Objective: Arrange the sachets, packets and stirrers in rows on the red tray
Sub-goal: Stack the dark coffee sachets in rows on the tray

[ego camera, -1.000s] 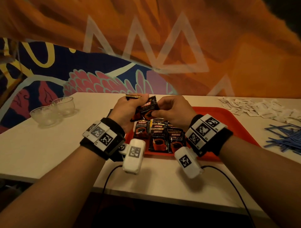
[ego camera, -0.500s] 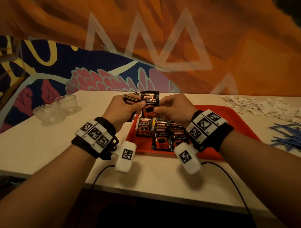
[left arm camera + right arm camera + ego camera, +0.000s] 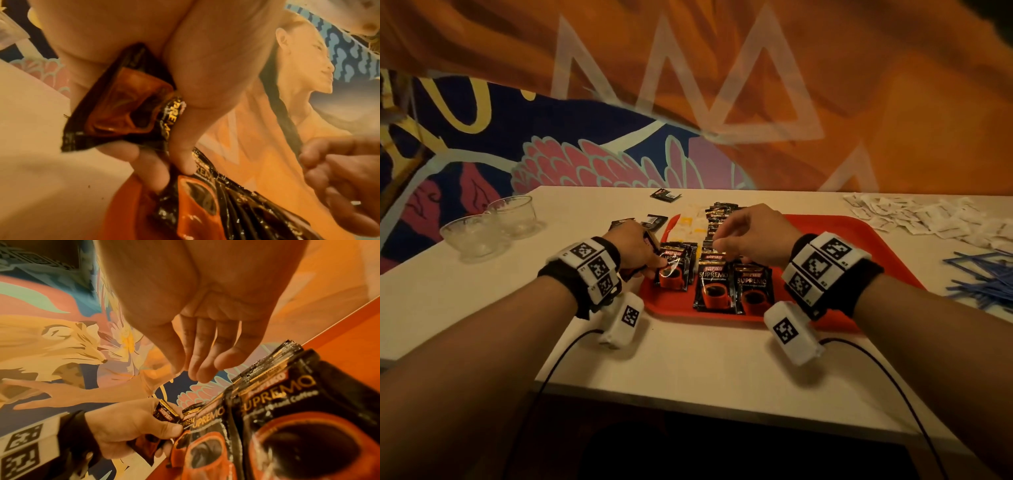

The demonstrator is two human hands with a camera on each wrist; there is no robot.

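The red tray [image 3: 859, 246] holds overlapping columns of black Kopiko coffee packets [image 3: 714, 287] near its front. My left hand [image 3: 654, 263] sits at the tray's left edge. It grips spare coffee packets [image 3: 127, 110] in its palm, and its thumb [image 3: 180, 162] presses on the front packet of the left column [image 3: 674, 270]. My right hand [image 3: 722, 240] hovers over the middle column with its fingers [image 3: 197, 369] hanging loosely curled and holding nothing. Pale yellow sachets [image 3: 688, 226] lie at the tray's far left.
A heap of white sachets [image 3: 928, 219] and a pile of blue stirrers [image 3: 983, 277] lie on the white table right of the tray. Two glass bowls [image 3: 479, 236] stand at the left. Loose black packets [image 3: 666, 195] lie behind the tray.
Both hands held one coffee packet up above the tray. That packet now lies on the left column, my right hand has let go, and my left hand has dropped to the tray.
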